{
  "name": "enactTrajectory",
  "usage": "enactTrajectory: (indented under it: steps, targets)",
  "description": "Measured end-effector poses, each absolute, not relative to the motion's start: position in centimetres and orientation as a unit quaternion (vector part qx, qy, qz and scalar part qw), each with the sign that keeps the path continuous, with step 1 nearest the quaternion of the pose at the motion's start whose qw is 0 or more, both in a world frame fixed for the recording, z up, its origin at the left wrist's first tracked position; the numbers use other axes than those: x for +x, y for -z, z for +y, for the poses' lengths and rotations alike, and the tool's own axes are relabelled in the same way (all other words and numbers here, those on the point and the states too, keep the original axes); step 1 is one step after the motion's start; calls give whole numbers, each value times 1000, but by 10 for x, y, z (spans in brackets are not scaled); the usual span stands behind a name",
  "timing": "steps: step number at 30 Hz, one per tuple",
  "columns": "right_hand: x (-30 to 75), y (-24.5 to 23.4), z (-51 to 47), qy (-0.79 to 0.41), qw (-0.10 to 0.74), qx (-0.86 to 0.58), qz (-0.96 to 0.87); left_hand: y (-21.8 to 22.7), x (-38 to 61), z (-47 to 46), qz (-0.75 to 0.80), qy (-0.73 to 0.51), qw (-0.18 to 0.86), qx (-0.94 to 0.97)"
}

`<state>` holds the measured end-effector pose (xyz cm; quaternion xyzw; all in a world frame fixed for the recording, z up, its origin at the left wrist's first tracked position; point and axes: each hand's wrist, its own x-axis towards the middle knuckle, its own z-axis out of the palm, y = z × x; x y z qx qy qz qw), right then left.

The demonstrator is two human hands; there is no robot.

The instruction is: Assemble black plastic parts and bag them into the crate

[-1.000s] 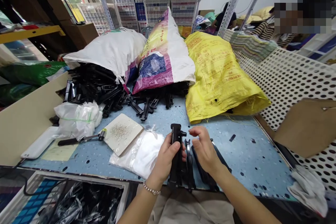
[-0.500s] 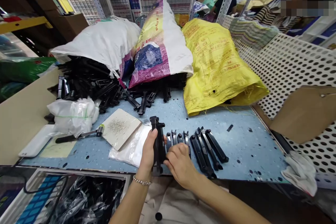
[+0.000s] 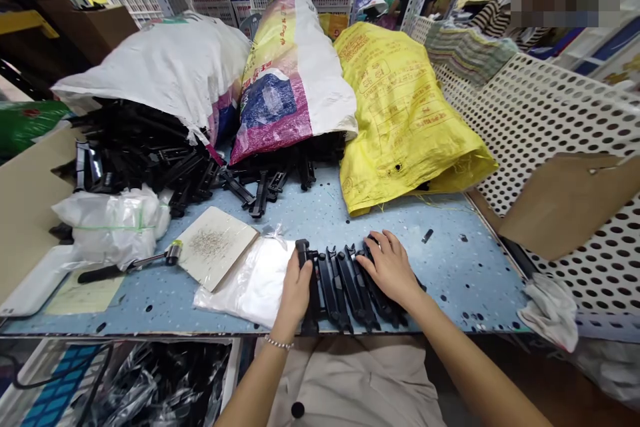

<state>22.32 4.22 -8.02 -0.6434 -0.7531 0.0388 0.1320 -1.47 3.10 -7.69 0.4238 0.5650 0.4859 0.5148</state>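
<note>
My left hand (image 3: 296, 290) is closed around a long black plastic part (image 3: 309, 300) at the left end of a row, thumb along its top. The part stands near the table's front edge. Several similar slim black plastic parts (image 3: 335, 293) lie side by side to its right, hooked ends pointing away from me. My right hand (image 3: 393, 267) rests over the right end of that row, fingers spread and touching the parts there. It partly covers them, and its fingertips' undersides are hidden.
Behind lie a white sack (image 3: 165, 67), a printed sack (image 3: 295, 73) and a yellow sack (image 3: 400, 113). Black parts (image 3: 150, 153) spill out at left. A square board (image 3: 215, 247), clear plastic bags (image 3: 250, 290) and a black-handled tool (image 3: 130, 268) lie left. A perforated white panel (image 3: 565, 120) bounds the right.
My left hand has lowered the black part beside the row and turned it. My right hand has moved right, from beside that part onto the row's right end. The view has shifted slightly.
</note>
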Motion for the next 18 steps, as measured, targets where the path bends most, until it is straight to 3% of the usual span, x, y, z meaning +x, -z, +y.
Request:
enactTrajectory:
  steps: [3,7,9,12,18]
  targets:
    - [234,74,52,-64,140,-620,-769,74,-6,34,534,-508,579,348]
    - [224,49,36,-132,250,-612,-738,58,-14,29,481,-535,660,216]
    - [202,36,13,-240,290,-582,-721,49,-17,22,469,-562,656,185]
    - [159,22,-22,-410,282,-528,-688,38,-13,10,450,-597,640,177]
    - [120,10,-30,-467,276,-530,-652,28,-2,-8,469,-629,583,209]
